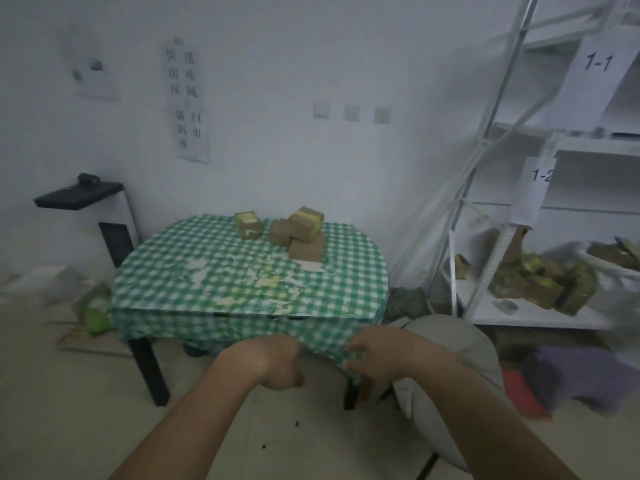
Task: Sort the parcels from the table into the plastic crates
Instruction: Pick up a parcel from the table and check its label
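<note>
Head view looks down on a small table (149, 368) in the middle of the frame, draped in a green and white checked cloth (242, 278) with pale worn patches. Four brown parcels (304, 233) sit at its far edge: one alone (248, 224) to the left, and three clustered just right of it, the top one tilted on the others. At the bottom centre, both bare arms reach toward the hanging front edge of the cloth. Left hand (277, 363) is curled into a fist against that edge; whether it grips the fabric cannot be told. Right hand (375, 355) has its fingers bent at the cloth's hem, seemingly pinching it. A grey rounded shape (450, 375) fills the space just right of the hands. White metal shelves (485, 188) with tags "1-1" and "1-2" stand at the right, holding more brown packages (540, 282). A dark shelf (78, 195) stands at the left, papers hang on the wall (346, 46), and clutter lies on the floor.
</note>
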